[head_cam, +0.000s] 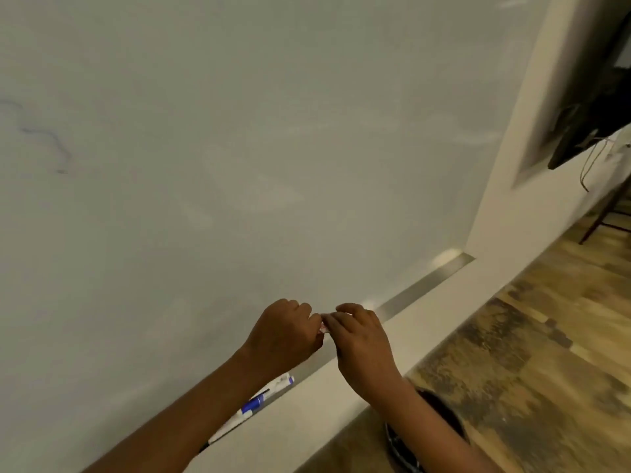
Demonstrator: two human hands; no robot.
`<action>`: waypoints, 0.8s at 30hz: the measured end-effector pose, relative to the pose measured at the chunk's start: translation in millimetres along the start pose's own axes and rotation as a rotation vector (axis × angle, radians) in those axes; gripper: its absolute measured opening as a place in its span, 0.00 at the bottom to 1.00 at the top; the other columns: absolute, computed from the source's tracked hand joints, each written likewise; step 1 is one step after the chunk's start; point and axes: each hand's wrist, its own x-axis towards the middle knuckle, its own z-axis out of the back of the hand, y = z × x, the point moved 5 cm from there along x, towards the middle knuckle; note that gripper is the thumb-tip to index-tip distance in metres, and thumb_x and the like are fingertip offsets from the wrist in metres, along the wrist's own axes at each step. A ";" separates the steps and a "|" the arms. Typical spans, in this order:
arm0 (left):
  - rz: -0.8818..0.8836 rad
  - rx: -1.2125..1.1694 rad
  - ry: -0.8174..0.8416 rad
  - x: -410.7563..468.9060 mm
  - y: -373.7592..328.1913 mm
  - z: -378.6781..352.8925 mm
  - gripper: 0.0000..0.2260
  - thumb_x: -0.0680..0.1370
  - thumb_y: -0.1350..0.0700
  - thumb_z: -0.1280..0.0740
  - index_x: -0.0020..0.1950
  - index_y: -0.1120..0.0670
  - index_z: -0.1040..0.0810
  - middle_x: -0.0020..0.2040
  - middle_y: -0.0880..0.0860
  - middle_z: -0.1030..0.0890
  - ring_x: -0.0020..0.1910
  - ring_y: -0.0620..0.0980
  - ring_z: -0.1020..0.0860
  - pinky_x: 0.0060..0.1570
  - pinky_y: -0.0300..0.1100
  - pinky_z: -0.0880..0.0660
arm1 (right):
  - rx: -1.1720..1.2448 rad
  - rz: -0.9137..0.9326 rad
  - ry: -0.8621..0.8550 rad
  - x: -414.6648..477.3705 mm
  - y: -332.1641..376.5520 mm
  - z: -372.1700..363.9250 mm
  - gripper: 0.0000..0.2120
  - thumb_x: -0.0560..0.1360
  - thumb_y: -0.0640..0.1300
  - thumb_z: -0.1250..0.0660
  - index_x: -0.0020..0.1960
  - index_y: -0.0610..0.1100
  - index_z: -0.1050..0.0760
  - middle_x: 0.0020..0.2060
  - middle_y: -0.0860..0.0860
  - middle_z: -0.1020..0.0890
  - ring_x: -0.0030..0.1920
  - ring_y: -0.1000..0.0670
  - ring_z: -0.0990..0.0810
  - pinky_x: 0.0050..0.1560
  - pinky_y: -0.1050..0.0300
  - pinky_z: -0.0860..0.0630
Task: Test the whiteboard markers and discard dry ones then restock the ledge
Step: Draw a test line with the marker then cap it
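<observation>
Just above the ledge, both hands meet on one marker; only a reddish-white sliver of it shows between them. Its long axis runs hand to hand, roughly along the ledge. The left hand is fisted round one end, and the right hand pinches the other with curled fingers, knuckles up. Pulling straight apart along that axis looks like the uncapping move. Other markers lie on the ledge under the left forearm.
</observation>
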 end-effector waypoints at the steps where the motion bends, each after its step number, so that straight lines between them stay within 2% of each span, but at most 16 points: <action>1: 0.008 0.005 0.046 10.9 -9.3 -18.1 0.14 0.75 0.53 0.33 0.30 0.55 0.26 0.24 0.52 0.29 0.22 0.48 0.34 0.25 0.37 0.36 | 0.003 -0.039 0.020 -6.0 -20.2 -9.5 0.23 0.61 0.36 0.20 0.55 0.44 0.18 0.50 0.49 0.16 0.53 0.44 0.20 0.52 0.50 0.22; 4: 0.017 -0.004 0.228 39.7 -46.7 -83.7 0.09 0.72 0.54 0.29 0.34 0.55 0.23 0.27 0.52 0.28 0.25 0.49 0.32 0.28 0.41 0.35 | -0.021 -0.156 0.076 -29.9 -83.5 -42.2 0.20 0.63 0.32 0.23 0.53 0.43 0.18 0.49 0.47 0.16 0.56 0.41 0.21 0.52 0.50 0.22; 6: 0.058 -0.013 0.382 54.8 -76.7 -133.5 0.08 0.67 0.55 0.25 0.41 0.57 0.19 0.33 0.55 0.23 0.29 0.52 0.25 0.33 0.43 0.31 | -0.063 -0.231 0.153 -53.7 -126.7 -68.2 0.19 0.62 0.33 0.22 0.52 0.44 0.17 0.48 0.45 0.16 0.57 0.39 0.22 0.50 0.49 0.21; 8: 0.140 0.001 0.590 60.1 -106.5 -187.2 0.16 0.73 0.53 0.29 0.58 0.57 0.22 0.49 0.59 0.19 0.45 0.57 0.20 0.51 0.51 0.28 | -0.107 -0.297 0.242 -85.8 -168.7 -95.8 0.20 0.60 0.37 0.20 0.51 0.45 0.17 0.47 0.46 0.16 0.57 0.39 0.23 0.47 0.50 0.22; 10: 0.155 -0.011 0.679 61.2 -137.4 -240.3 0.19 0.80 0.54 0.39 0.70 0.57 0.33 0.64 0.61 0.25 0.62 0.62 0.26 0.66 0.59 0.38 | -0.099 -0.337 0.298 -122.9 -206.1 -123.1 0.20 0.60 0.41 0.19 0.51 0.45 0.17 0.45 0.47 0.17 0.55 0.41 0.23 0.46 0.51 0.22; 13: 0.118 -0.078 0.792 62.3 -186.8 -313.2 0.25 0.83 0.52 0.44 0.77 0.57 0.47 0.74 0.63 0.38 0.73 0.64 0.40 0.71 0.63 0.48 | -0.057 -0.418 0.357 -185.7 -259.5 -165.0 0.15 0.66 0.45 0.22 0.51 0.45 0.17 0.46 0.47 0.18 0.53 0.44 0.23 0.46 0.51 0.22; 15: 0.108 -0.069 0.848 61.5 -212.9 -356.4 0.25 0.83 0.52 0.47 0.78 0.59 0.50 0.76 0.66 0.46 0.75 0.66 0.47 0.70 0.66 0.50 | -0.063 -0.455 0.421 -224.2 -293.8 -191.0 0.12 0.67 0.44 0.25 0.50 0.46 0.18 0.46 0.48 0.19 0.52 0.45 0.22 0.43 0.52 0.22; 18: 0.196 -0.176 0.916 51.8 -243.3 -411.6 0.23 0.78 0.58 0.48 0.71 0.65 0.33 0.68 0.70 0.32 0.68 0.71 0.34 0.61 0.70 0.36 | -0.127 -0.453 0.592 -275.8 -337.4 -233.2 0.18 0.62 0.43 0.22 0.51 0.42 0.18 0.42 0.45 0.18 0.50 0.41 0.20 0.37 0.50 0.22; 19: 0.196 -0.203 0.962 42.3 -251.9 -428.5 0.23 0.75 0.60 0.44 0.69 0.66 0.33 0.66 0.70 0.29 0.66 0.71 0.32 0.60 0.71 0.35 | -0.137 -0.477 0.656 -292.0 -351.5 -247.9 0.21 0.60 0.43 0.20 0.51 0.41 0.18 0.42 0.44 0.18 0.50 0.40 0.20 0.37 0.49 0.22; 21: 0.200 -0.259 0.993 22.4 -266.8 -460.9 0.26 0.71 0.62 0.36 0.68 0.67 0.33 0.65 0.71 0.29 0.64 0.72 0.31 0.60 0.72 0.36 | -0.164 -0.518 0.753 -318.5 -376.5 -275.9 0.23 0.58 0.43 0.19 0.51 0.41 0.19 0.42 0.43 0.19 0.49 0.39 0.22 0.35 0.48 0.22; 22: 0.190 -0.269 0.991 13.9 -272.2 -470.7 0.25 0.70 0.62 0.36 0.67 0.68 0.30 0.65 0.72 0.29 0.64 0.73 0.31 0.61 0.72 0.38 | -0.176 -0.526 0.790 -329.5 -386.4 -289.6 0.23 0.58 0.43 0.19 0.51 0.41 0.19 0.41 0.43 0.19 0.49 0.39 0.22 0.34 0.48 0.22; 24: 0.188 -0.290 0.981 -4.2 -279.1 -485.7 0.22 0.71 0.59 0.43 0.62 0.67 0.24 0.64 0.72 0.28 0.63 0.73 0.30 0.62 0.71 0.40 | -0.179 -0.541 0.866 -343.0 -402.2 -314.1 0.22 0.58 0.43 0.19 0.49 0.40 0.18 0.41 0.41 0.19 0.49 0.38 0.22 0.34 0.47 0.22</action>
